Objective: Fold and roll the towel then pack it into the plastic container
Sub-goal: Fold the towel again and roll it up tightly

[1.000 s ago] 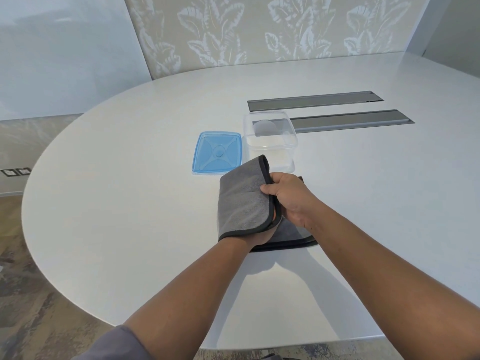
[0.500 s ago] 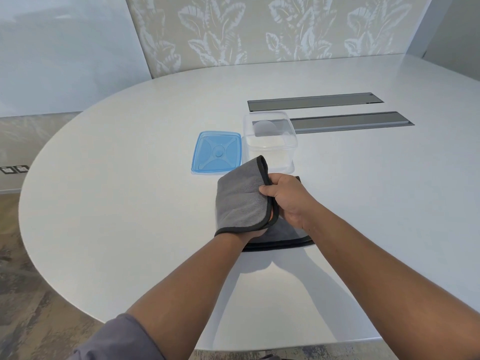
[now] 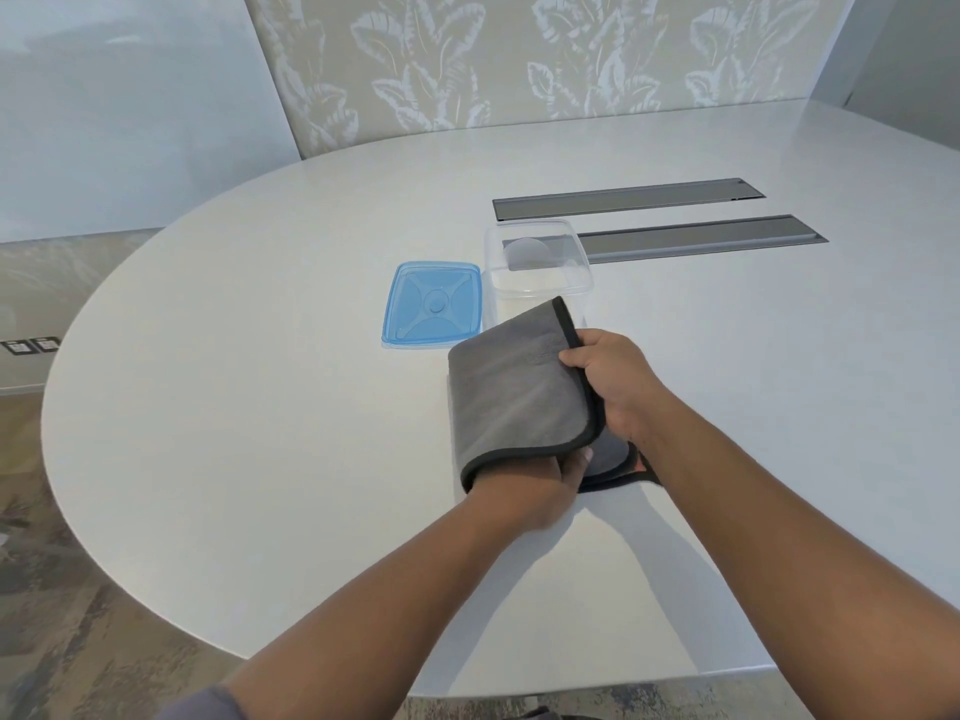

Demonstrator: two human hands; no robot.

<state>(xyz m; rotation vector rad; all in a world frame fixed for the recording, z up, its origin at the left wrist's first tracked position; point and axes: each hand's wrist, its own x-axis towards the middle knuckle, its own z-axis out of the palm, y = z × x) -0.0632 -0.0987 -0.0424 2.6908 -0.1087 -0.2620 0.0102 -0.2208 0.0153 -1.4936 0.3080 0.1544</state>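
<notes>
A grey towel (image 3: 519, 392) with a dark hem lies partly folded on the white table, just in front of the clear plastic container (image 3: 537, 262). My right hand (image 3: 610, 381) pinches the hem of the raised upper layer near its far right corner. My left hand (image 3: 563, 472) is under that layer, mostly hidden by it, so its fingers cannot be seen. The lower layer of the towel lies flat on the table beneath both hands. The container stands open, with nothing visible inside it.
A blue lid (image 3: 431, 304) lies flat left of the container. Two long grey cable slots (image 3: 628, 197) are set into the white table (image 3: 260, 407) behind it. The table's rounded edge runs along the left and front.
The raised layer of the towel has swung a little leftward and lower over my left hand. My right hand has kept its hold on the hem.
</notes>
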